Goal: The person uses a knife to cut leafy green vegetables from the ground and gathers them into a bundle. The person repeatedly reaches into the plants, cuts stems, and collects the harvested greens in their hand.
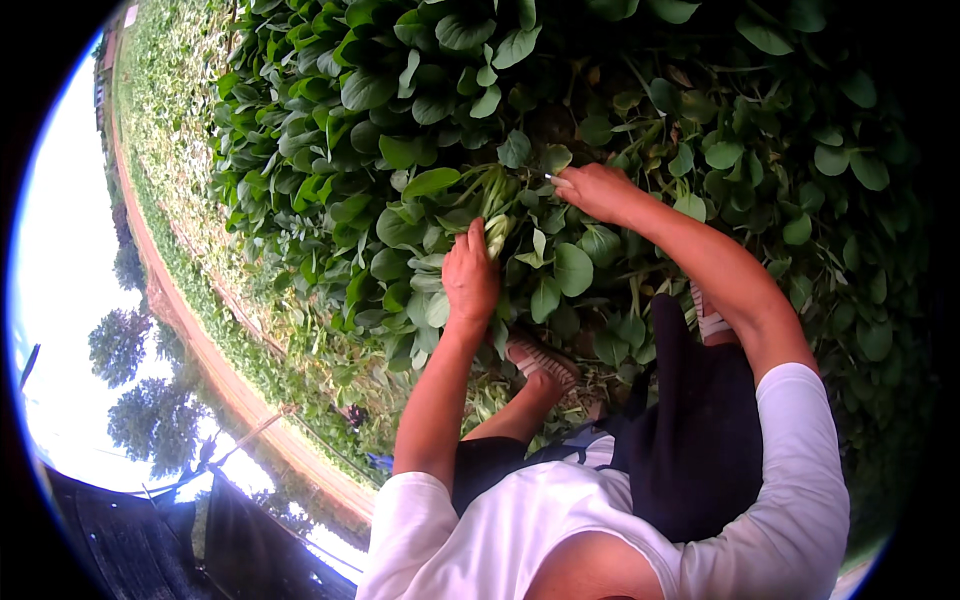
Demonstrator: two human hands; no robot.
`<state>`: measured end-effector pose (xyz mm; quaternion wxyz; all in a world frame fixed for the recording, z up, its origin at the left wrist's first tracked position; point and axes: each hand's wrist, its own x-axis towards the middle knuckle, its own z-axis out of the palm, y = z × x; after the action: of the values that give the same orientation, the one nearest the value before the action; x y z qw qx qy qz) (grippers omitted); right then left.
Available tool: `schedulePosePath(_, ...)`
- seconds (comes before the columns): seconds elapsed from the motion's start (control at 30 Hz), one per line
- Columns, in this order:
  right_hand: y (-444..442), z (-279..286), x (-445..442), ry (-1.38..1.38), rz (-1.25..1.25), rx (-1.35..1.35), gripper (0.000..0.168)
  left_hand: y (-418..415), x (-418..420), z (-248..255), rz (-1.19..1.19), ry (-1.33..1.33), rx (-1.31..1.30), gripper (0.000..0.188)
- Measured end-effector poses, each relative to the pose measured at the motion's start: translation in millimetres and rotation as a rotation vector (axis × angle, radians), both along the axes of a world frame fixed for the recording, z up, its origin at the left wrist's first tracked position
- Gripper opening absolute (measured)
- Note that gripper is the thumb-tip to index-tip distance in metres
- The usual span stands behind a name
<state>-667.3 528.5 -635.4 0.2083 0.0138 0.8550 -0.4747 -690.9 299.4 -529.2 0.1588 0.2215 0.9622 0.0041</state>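
My left hand (471, 274) is closed around a leafy green plant with pale stalks (496, 229), which looks like a bok choy type; its leaves spread out to the left of the fingers. To the right and farther from my body, my right hand (592, 191) is closed, with a small pale, shiny piece showing at its fingertips, possibly a small blade. A yellowish-green leaf (556, 158) is right beside those fingertips. The fingers' undersides are hidden in both hands.
Dense upright leafy greens (322, 142) fill the upper left. Lower leaves (795, 187) cover the ground at right. My sandalled feet (544, 364) stand among the plants. A dirt path (202, 345) curves along the left, and dark sheeting (255, 532) hangs at the lower left.
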Motion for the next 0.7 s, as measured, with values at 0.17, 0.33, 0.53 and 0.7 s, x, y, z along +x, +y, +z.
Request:
schedulePosePath(0.17,2,9,-5,-0.042,0.119,0.052,0.03,4,1,2,0.05,-0.031,0.018,0.063)
schedulePosePath(0.33,10,-5,14,-0.022,-0.023,-0.182,0.039,-17,1,4,0.145,-0.095,0.193,0.056)
schedulePosePath(0.53,26,10,4,-0.505,-0.383,-0.776,0.052,-8,-20,56,0.201,-0.121,0.413,0.047)
schedulePosePath(0.7,24,69,-17,-0.676,-0.418,-1.437,0.059,-4,-17,91,-0.059,-0.08,0.267,0.064)
